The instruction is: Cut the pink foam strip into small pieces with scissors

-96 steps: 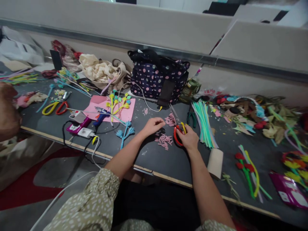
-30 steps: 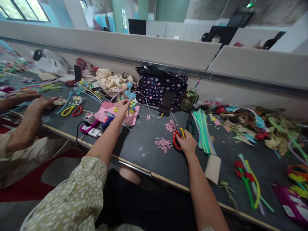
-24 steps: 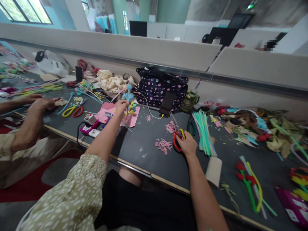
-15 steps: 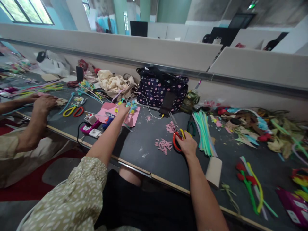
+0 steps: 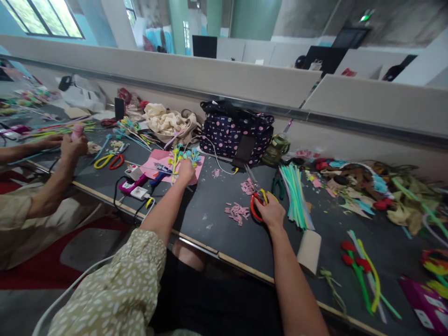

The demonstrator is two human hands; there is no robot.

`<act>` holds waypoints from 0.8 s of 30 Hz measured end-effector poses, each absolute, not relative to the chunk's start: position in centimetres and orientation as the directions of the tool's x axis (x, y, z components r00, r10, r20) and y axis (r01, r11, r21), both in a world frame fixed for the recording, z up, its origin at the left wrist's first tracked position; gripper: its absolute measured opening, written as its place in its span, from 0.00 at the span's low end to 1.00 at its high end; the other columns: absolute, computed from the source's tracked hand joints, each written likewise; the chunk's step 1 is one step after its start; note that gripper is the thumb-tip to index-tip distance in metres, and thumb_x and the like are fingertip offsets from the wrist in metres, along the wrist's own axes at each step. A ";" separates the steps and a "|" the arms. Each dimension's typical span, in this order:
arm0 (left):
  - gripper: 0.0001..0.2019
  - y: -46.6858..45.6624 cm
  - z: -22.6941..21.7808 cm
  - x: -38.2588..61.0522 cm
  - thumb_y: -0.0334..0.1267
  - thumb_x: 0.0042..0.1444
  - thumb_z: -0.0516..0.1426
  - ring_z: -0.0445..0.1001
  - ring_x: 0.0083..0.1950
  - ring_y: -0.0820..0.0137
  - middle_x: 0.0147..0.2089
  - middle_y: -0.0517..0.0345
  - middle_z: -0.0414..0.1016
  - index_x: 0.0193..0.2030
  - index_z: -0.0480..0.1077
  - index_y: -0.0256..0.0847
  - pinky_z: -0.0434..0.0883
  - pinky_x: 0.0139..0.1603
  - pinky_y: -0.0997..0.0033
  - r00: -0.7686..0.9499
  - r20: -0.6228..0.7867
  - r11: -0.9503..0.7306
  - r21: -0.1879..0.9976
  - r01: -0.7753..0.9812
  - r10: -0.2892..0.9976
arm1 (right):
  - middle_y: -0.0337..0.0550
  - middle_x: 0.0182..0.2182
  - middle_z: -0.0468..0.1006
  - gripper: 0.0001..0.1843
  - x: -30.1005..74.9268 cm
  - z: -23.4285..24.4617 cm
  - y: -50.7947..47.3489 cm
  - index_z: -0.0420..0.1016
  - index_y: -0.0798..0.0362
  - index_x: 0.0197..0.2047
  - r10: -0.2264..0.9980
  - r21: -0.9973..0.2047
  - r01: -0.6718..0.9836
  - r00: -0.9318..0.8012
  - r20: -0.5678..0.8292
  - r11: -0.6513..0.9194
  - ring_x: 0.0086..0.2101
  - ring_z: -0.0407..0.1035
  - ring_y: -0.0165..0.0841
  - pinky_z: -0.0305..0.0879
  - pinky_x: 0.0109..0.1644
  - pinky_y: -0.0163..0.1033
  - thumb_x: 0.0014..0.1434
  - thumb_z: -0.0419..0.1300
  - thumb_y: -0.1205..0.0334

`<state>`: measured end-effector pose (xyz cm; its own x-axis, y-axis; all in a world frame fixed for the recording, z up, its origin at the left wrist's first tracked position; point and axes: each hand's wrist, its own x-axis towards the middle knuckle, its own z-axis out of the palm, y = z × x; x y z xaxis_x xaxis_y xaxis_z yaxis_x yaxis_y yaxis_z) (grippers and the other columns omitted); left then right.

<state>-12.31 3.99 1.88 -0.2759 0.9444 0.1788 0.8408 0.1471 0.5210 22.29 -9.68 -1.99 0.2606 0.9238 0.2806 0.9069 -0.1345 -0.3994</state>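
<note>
My left hand (image 5: 185, 171) reaches forward to the pink sheet (image 5: 154, 161), fingers curled round the stem of a blue pipe-cleaner flower (image 5: 192, 156) that lies among yellow and blue ones. On the dark table (image 5: 217, 233), my right hand (image 5: 270, 213) rests with its fingers closed on the red and yellow handles of the scissors (image 5: 256, 205), whose blades point away. Pink paper scraps (image 5: 238, 212) lie between my hands.
A polka-dot bag (image 5: 234, 130) stands at the back. A bundle of green pipe cleaners (image 5: 294, 189) and a cardboard tube (image 5: 310, 245) lie right of the scissors. A power strip (image 5: 135, 184) with cables, second scissors (image 5: 108, 161) and a co-worker's hands (image 5: 72, 144) are left.
My left hand has picked up the blue flower, raised it and brought it down onto the pink sheet. My right hand has stayed on the scissors. The co-worker's hands have come into view.
</note>
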 end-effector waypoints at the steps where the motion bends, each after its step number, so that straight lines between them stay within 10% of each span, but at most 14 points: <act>1: 0.10 4.3 1.9 -12.6 0.28 0.52 0.57 0.72 0.47 0.55 0.44 0.37 0.73 0.43 0.70 0.30 0.66 0.46 0.62 -0.271 0.136 0.178 0.469 0.865 0.953 | 0.40 0.30 0.75 0.23 22.3 -1.9 -9.7 0.74 0.49 0.42 0.925 -0.397 0.908 0.260 0.277 -0.136 0.31 0.67 0.34 0.50 0.32 0.36 0.57 0.55 0.38; 16: 0.15 4.2 3.2 -12.2 0.36 0.55 0.56 0.72 0.49 0.56 0.50 0.39 0.73 0.48 0.72 0.35 0.66 0.47 0.63 -0.258 0.243 0.133 0.433 0.892 0.935 | 0.40 0.30 0.76 0.23 22.3 -1.9 -9.7 0.73 0.49 0.42 0.928 -0.406 0.908 0.240 0.287 -0.109 0.31 0.67 0.34 0.49 0.31 0.36 0.57 0.55 0.38; 24: 0.10 -0.1 2.3 -6.3 0.35 0.57 0.52 0.73 0.45 0.63 0.42 0.50 0.77 0.41 0.74 0.41 0.66 0.47 0.67 0.020 0.222 -0.135 0.515 0.847 0.975 | 0.40 0.29 0.75 0.22 22.5 -1.5 -9.7 0.74 0.50 0.40 0.897 -0.491 0.855 0.340 0.284 -0.169 0.28 0.65 0.33 0.49 0.31 0.36 0.55 0.56 0.40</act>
